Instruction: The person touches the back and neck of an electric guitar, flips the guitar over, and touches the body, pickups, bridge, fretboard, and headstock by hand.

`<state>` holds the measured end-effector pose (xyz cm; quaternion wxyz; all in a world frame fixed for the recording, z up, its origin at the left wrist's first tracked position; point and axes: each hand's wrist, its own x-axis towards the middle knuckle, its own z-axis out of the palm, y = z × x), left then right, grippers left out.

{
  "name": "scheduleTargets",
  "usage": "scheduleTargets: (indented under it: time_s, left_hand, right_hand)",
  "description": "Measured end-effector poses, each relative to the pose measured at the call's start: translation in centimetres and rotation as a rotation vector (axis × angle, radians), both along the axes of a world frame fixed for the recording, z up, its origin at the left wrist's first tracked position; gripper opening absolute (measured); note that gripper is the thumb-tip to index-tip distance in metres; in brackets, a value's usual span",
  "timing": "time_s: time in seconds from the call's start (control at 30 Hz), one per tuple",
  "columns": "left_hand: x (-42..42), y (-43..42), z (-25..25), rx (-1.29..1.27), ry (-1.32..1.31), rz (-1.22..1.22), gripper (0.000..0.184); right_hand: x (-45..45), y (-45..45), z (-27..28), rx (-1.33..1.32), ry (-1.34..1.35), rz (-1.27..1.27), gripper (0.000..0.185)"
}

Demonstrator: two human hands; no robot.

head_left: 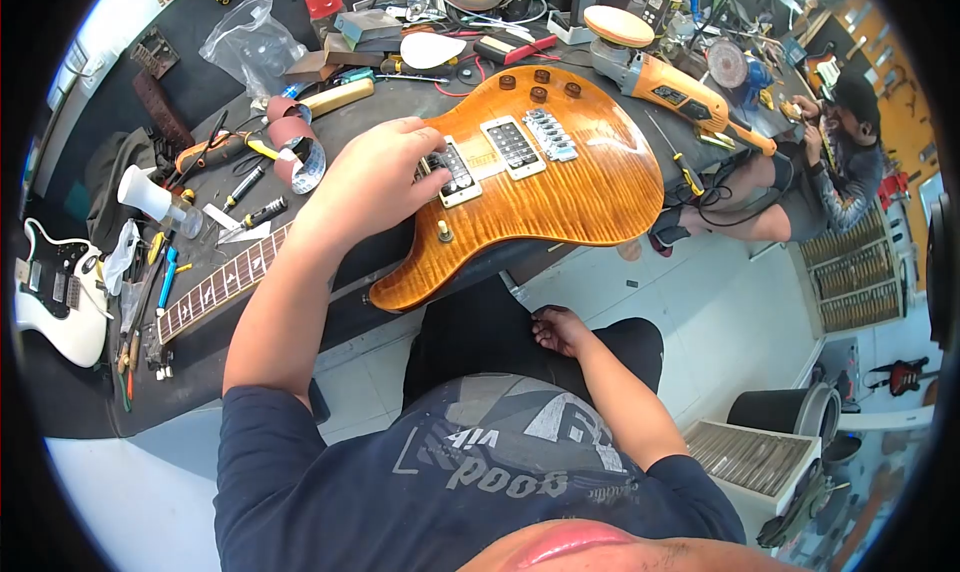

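An amber flame-top electric guitar body [570, 197] lies on the dark workbench, its neck [225, 284] pointing left beneath my left forearm. My left hand [395, 172] is at the black pickup [458, 175] nearest the neck, thumb and fingers closed around its left side; the fingertips are partly hidden. A second pickup [512, 148], a metal bridge [550, 135] and several brown knobs [539, 94] are to the right. My right hand [560, 330] rests over my lap with its fingers curled together; anything between them is too small to make out.
Behind the guitar are an orange polisher [680, 97], a screwdriver [690, 174], rolled sandpaper [297, 142] and a plastic bag [250, 47]. A white guitar body [65, 297] lies at far left. A co-worker [845, 152] sits at the right. Wooden racks [853, 272] stand beyond.
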<state>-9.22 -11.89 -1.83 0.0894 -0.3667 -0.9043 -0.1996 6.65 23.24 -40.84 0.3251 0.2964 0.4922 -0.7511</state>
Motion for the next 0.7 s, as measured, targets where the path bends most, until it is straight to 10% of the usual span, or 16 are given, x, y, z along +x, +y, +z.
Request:
scheduleTargets:
  time_s: [0.7]
  left_hand:
    - [0.3,2.1,-3.8,-0.025,0.250,0.111,0.035]
  right_hand:
    - [0.1,-0.9,0.3,0.037,-0.028,0.021,0.015]
